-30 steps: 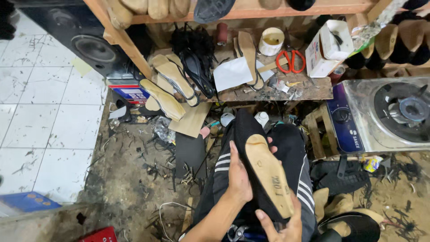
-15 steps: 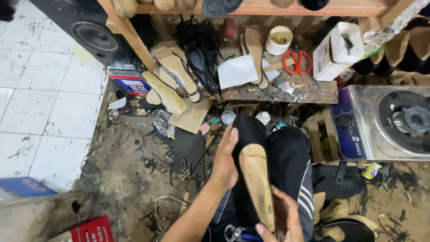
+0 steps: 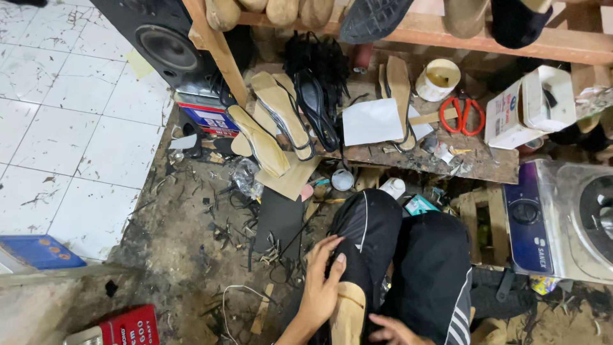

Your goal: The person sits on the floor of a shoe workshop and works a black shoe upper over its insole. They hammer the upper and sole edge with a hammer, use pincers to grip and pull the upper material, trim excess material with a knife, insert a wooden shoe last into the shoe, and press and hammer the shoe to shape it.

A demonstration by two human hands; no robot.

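Presently, a tan shoe insole (image 3: 348, 313) lies at the lower centre of the frame, on the person's black-trousered lap (image 3: 408, 255). Its long axis runs near vertical in the frame, rounded end pointing up; the lower end is cut off by the frame edge. The left hand (image 3: 322, 281) enters from below, fingers spread, palm pressed over the insole's upper left edge. The right hand (image 3: 393, 331) sits low beside the insole, fingers loosely extended; whether it grips cannot be told.
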